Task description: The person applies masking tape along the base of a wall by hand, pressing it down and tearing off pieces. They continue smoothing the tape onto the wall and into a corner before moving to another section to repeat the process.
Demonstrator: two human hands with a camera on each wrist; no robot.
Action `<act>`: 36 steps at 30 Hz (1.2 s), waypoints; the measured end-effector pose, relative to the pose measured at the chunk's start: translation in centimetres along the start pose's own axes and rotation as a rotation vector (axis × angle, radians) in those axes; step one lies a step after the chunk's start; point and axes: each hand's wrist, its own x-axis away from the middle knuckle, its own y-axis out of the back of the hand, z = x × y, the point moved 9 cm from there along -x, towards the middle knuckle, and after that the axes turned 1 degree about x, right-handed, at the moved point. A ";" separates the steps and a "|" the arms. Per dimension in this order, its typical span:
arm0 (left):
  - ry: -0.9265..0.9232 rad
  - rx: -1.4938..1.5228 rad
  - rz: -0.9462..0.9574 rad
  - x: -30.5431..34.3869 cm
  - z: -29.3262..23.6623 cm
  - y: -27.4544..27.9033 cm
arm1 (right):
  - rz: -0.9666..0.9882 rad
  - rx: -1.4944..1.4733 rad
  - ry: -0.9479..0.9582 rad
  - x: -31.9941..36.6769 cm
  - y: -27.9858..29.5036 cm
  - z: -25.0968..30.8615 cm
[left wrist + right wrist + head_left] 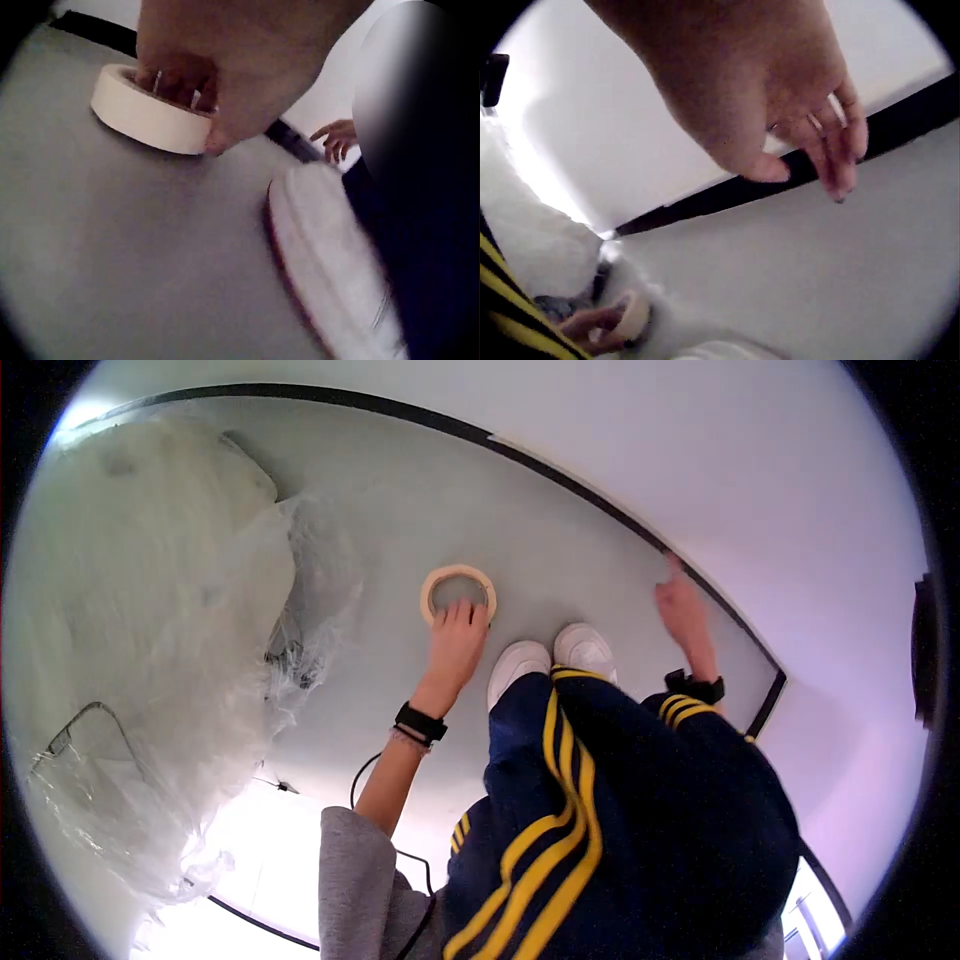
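Note:
A roll of cream tape (pixel 432 582) is at the grey floor, pinched at its near rim by the left hand (pixel 457 650). In the left wrist view the left fingers reach inside the ring of the tape roll (pixel 150 120), with the thumb on its outer side. The right hand (pixel 684 614) is by the black baseboard (pixel 620 515), holding nothing. From the right wrist view, the fingers of the right hand (pixel 780 105) hang loosely bent in front of the black strip (pixel 727 196), thumb apart; whether they touch it I cannot tell.
Clear plastic sheeting (pixel 150 620) covers a large pale thing on the left. Two white shoes (pixel 520 665) stand between the hands on the grey floor (pixel 380 490). A white wall (pixel 700 450) rises beyond the baseboard. A dark cable (pixel 430 875) runs near the left sleeve.

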 end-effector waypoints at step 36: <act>0.430 1.596 0.054 -0.4 -5.7 5.4 | -0.120 -1.008 0.743 3.0 1.0 19.1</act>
